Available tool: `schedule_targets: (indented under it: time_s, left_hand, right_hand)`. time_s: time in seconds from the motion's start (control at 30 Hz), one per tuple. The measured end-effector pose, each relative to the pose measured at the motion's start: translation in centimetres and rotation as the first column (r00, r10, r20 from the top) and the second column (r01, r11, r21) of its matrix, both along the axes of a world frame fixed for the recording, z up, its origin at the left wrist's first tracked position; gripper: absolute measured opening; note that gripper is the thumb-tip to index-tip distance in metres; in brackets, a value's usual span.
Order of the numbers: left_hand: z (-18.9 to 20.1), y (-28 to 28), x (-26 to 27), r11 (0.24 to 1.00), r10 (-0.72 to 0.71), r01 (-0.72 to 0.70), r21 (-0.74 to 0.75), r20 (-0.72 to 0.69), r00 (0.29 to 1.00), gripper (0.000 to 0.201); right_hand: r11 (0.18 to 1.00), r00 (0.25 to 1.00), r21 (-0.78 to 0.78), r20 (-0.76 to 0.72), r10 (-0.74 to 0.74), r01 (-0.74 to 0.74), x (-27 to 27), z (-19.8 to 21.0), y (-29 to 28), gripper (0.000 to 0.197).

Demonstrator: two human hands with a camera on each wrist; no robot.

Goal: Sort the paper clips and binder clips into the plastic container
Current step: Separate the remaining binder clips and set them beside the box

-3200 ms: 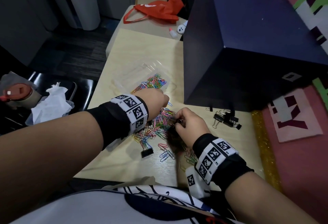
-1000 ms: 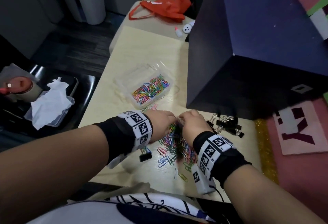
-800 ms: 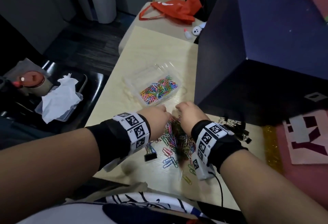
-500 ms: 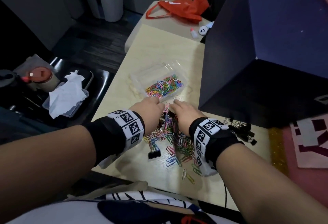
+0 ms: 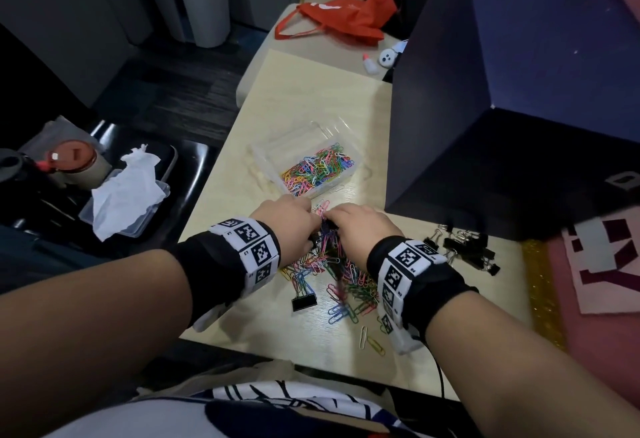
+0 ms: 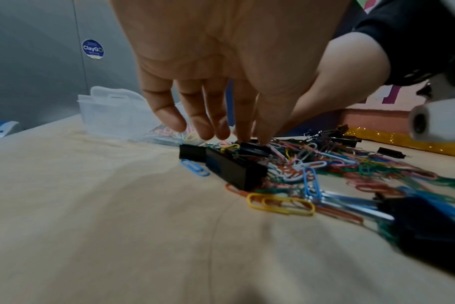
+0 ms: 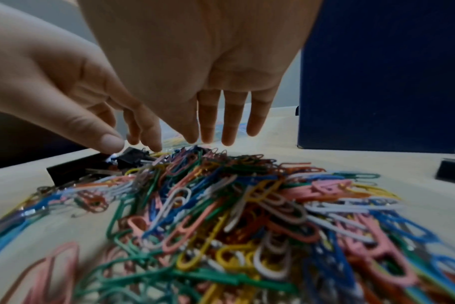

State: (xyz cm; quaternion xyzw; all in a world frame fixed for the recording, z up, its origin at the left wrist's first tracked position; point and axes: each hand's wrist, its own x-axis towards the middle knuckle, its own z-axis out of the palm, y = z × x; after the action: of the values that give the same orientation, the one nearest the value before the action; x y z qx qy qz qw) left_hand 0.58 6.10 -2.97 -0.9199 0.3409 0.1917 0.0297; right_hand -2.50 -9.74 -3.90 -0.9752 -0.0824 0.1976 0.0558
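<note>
A heap of coloured paper clips [image 5: 332,271] lies on the pale table, just in front of the clear plastic container [image 5: 332,186], which holds many paper clips. Both hands hover side by side over the heap's far edge. My left hand [image 5: 291,215] points its fingers down, with thumb and forefinger closing on a black binder clip [image 6: 252,148] at the edge of the heap. My right hand [image 7: 216,142] has straight fingers just above the clips and holds nothing. Another binder clip [image 5: 304,302] lies at the near left of the heap. Several more binder clips [image 5: 464,250] sit to the right.
A big dark blue box [image 5: 485,125] stands right of the container, close to my right hand. A red bag [image 5: 343,18] lies at the far end. Left of the table is a black seat with a tissue tub [image 5: 121,195]. A pink mat [image 5: 588,299] lies right.
Both hands slid forward over the heap toward the container and came close together. The left thumb and forefinger now meet on a binder clip at the far edge.
</note>
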Motion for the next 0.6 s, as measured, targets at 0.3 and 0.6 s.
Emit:
schedule_targets:
  time_s: [0.3,0.6]
  left_hand:
    - [-0.4,-0.3,0.0,0.999,-0.027,0.026,0.027,0.022,0.999,0.030]
    - [0.2,-1.0,1.1,0.993,-0.117,0.116,0.017,0.128,0.985,0.036]
  right_hand:
    - [0.987,0.981,0.012,0.113,-0.161,0.160,-0.7,-0.1,0.4,0.022]
    - [0.896,0.915,0.267,0.101,-0.391,0.354,-2.4,1.6,-1.0,0.007]
